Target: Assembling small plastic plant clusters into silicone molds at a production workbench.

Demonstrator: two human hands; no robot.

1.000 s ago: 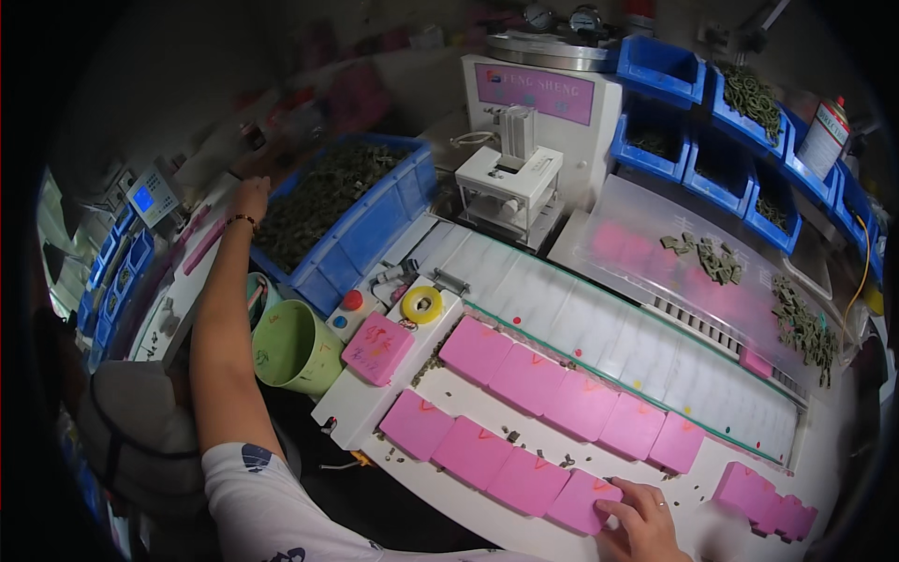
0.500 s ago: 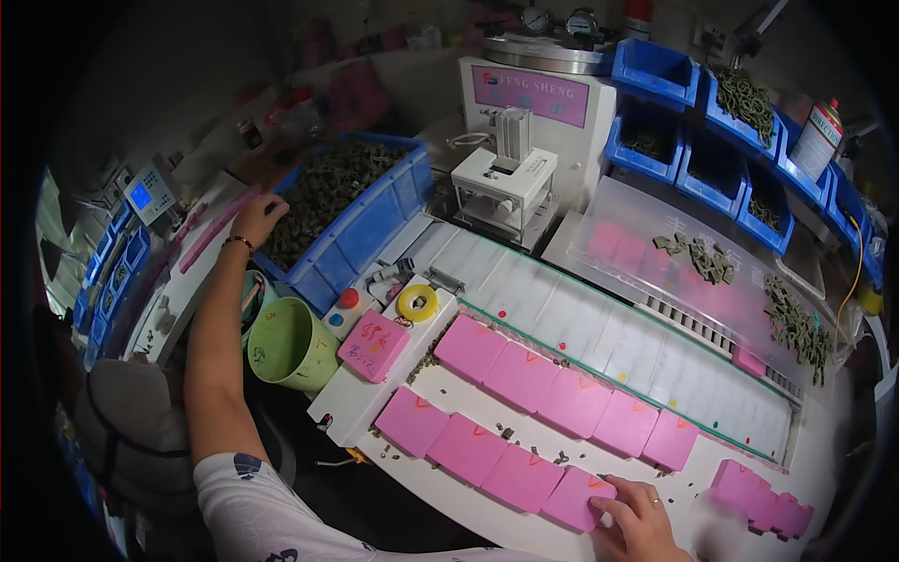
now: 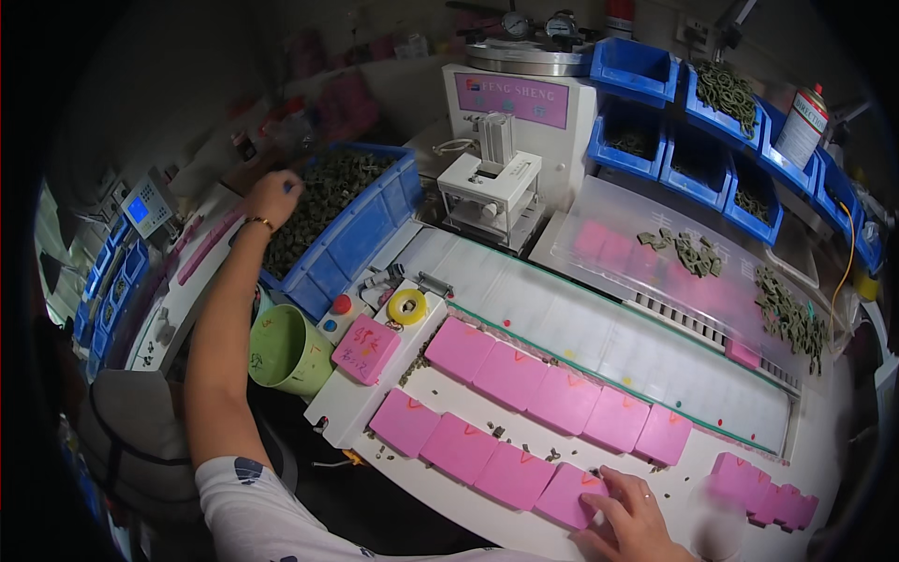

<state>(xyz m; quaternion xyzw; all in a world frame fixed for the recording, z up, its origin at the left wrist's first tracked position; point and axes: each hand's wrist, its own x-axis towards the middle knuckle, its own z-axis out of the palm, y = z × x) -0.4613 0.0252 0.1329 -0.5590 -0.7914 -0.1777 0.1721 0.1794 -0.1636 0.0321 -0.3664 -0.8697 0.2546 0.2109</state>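
Reaching out with the left hand (image 3: 273, 199) to the left side of the blue bin (image 3: 354, 245), heaped with small dark green pieces (image 3: 342, 178). Curling the left fingers into a narrow bunch beside the heap, not being able to tell whether gripping anything, with the fingertips showing too small and dim. Setting the right hand (image 3: 635, 517) at the right end of the front row of pink blocks, touching the last pink block (image 3: 567, 496) near its right edge. Parting the right thumb and forefinger a little there, not being able to tell whether pinching the block or merely resting against it. Having that block flat on the white worktop (image 3: 449, 391), rightmost of four. Facing a second row of five pink blocks (image 3: 564, 401) behind, lying alongside a long white panel (image 3: 562, 323) edged in green. Seeing dark bits (image 3: 499, 432) scattered between the rows. Having farther left a yellow tape roll (image 3: 406, 306), a red button (image 3: 341, 304), a separate marked block (image 3: 366, 348) and a green bucket (image 3: 290, 361). Looking across to a white machine (image 3: 491, 183) at the back, with a spray can (image 3: 803, 126) standing among blue trays (image 3: 635, 70) to its right.
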